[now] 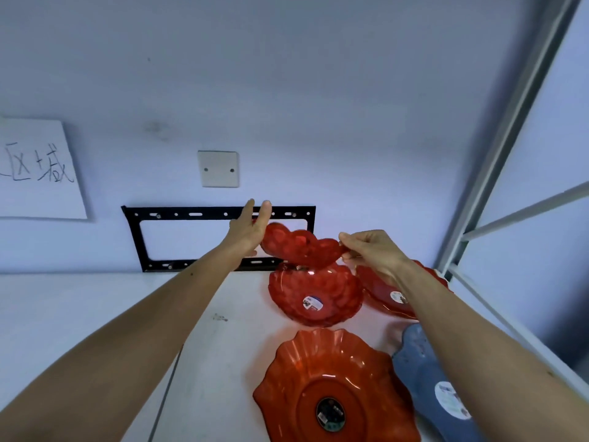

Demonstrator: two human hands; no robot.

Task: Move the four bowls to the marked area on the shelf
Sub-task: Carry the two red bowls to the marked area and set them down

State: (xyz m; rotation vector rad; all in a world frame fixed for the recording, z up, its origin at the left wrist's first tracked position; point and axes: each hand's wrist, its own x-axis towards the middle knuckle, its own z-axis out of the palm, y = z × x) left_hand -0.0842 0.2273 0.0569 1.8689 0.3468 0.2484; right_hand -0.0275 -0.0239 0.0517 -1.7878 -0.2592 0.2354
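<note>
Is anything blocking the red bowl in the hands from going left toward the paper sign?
Nothing visible does. The lifted bowl hangs between the left hand and right hand; the shelf top below the paper sign looks bare.

lifted bowl [299, 248] above shelf bowl [315, 295], wall bracket [220, 237] behind

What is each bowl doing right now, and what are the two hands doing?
Lifted red bowl: in the air, tilted, held at both ends.
Left hand: fingers open, against the lifted bowl's left end.
Right hand: pinching its right rim.
Middle red bowl: resting on the shelf.
Right red bowl: on the shelf, partly hidden by the right arm.
Orange bowl: on the shelf, upright.
Blue bowl: on the shelf, partly hidden.
</note>
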